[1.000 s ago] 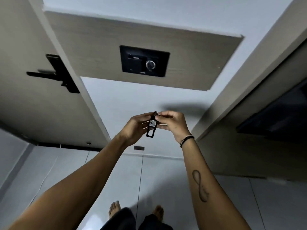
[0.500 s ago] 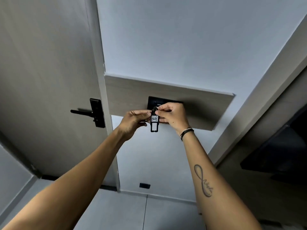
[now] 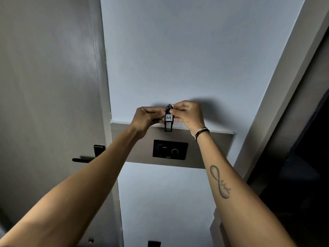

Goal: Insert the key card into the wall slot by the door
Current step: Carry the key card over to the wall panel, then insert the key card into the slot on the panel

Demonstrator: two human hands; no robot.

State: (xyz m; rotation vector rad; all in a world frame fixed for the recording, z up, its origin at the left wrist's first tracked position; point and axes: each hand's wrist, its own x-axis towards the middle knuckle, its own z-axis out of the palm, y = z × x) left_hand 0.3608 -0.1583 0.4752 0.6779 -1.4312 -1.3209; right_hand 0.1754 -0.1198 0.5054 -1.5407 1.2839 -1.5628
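We hold the black key tag marked "407" upright between both hands – left hand and right hand each pinching it by the fingertips – in front of the wall, just above the black wall slot panel on its wood-look board, w/ the door handle at left.

Key card upright, above wall slot.
Black tag, white "407" label; slot panel black, unoccupied.
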